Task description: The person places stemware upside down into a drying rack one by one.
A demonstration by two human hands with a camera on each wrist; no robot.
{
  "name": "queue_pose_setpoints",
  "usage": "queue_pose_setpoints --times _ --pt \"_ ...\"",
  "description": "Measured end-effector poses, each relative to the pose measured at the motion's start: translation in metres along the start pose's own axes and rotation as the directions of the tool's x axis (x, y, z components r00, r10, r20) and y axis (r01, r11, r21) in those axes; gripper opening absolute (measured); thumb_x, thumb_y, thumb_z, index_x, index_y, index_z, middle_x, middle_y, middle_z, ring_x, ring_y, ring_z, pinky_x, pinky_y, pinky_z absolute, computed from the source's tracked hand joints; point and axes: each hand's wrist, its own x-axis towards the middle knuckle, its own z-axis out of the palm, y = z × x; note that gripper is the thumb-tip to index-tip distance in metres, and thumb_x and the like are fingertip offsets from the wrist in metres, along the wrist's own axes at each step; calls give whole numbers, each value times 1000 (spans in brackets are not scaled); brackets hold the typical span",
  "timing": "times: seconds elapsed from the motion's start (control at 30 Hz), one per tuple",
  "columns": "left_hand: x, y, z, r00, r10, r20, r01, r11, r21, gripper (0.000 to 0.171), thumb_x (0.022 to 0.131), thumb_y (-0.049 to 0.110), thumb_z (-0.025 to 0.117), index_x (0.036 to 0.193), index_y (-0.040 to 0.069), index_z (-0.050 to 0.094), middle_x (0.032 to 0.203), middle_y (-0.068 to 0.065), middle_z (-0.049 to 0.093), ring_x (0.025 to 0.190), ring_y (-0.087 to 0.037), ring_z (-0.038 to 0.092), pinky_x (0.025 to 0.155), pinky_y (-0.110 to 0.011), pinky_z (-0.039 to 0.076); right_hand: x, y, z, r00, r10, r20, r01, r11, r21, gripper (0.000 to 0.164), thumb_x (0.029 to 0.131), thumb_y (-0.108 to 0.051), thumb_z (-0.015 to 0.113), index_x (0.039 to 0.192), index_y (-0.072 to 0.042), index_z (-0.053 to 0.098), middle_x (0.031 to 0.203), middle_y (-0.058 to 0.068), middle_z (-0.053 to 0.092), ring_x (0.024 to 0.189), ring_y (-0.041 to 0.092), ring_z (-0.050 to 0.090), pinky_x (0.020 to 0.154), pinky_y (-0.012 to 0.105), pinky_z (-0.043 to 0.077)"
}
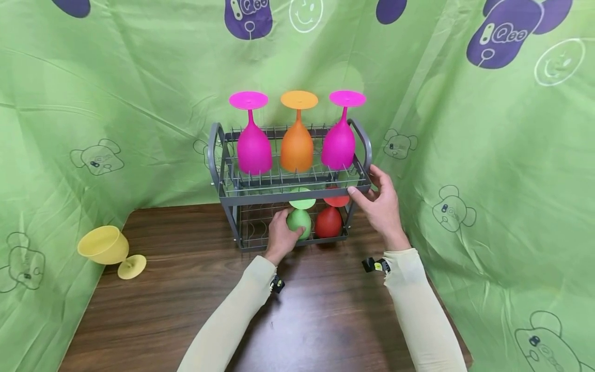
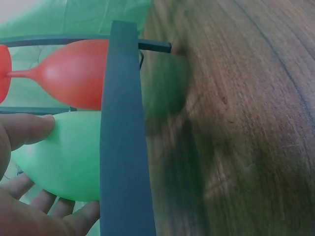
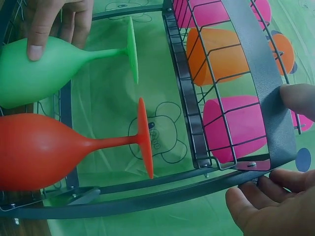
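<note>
My left hand [image 1: 281, 236] grips the bowl of a green wine glass [image 2: 69, 152], its thumb on one side and fingers on the other. The glass is upside down on the lower tier of a grey two-tier dish rack [image 1: 297, 195], foot upward. Beside it, to the right, a red wine glass [image 1: 328, 223] stands inverted too. At the rack's front right corner my right hand [image 1: 385, 209] holds the upper tier's frame, with the thumb on the front bar and the fingers around the side.
Two pink wine glasses [image 1: 254, 150] and an orange one [image 1: 296, 150] stand inverted on the upper tier. A yellow wine glass [image 1: 104, 245] lies on its side at the left of the wooden table [image 1: 186, 289]. Green printed cloth [image 1: 153, 103] encloses the back and sides.
</note>
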Motion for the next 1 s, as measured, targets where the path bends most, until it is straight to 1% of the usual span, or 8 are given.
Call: queue_pose_setpoints --times 0.23,0.4,0.57,0.77,0.87,1.0 --pt "-2 -1 -2 1000 17 -13 -17 1000 3 69 81 18 91 143 10 62 141 -17 62 130 -38 60 109 -54 52 2 0 2 1000 -13 0 13 1000 22 76 91 -21 85 157 -14 48 152 10 52 145 31 51 124 40 42" --pt "-5 -1 -3 1000 15 -1 -15 1000 16 71 82 20 90 146 10 61 144 -16 60 132 -38 59 109 -54 53 0 1 1 1000 -9 -8 9 1000 21 75 91 -22 85 156 -15 49 153 10 53 145 26 51 125 44 41" --pt "-9 -5 -4 1000 27 -14 -26 999 30 75 82 24 90 149 11 59 145 -16 60 132 -39 59 108 -56 52 0 3 1 1000 -11 -9 11 1000 28 74 91 -23 85 156 -16 50 152 11 53 145 28 52 124 44 42" --pt "-19 -8 -14 999 26 -45 -25 999 21 78 82 28 91 150 11 57 145 -15 59 131 -37 59 108 -55 51 0 3 2 1000 -15 1 15 1000 25 74 91 -23 85 156 -16 50 153 10 54 146 26 52 122 39 46" --pt "-26 -7 -21 998 34 -53 -33 999 11 77 83 29 91 150 10 57 146 -17 58 130 -39 60 108 -53 53 -2 2 1 1000 -11 -4 11 1000 10 74 92 -21 84 157 -17 49 155 9 55 147 24 51 121 38 46" --pt "-34 -2 -31 995 43 -90 -44 999 -10 76 82 31 91 148 10 59 144 -16 58 128 -39 61 106 -54 53 -7 0 0 1000 13 -20 -13 1000 -1 76 93 -22 83 159 -17 46 159 9 52 145 25 53 121 39 46"
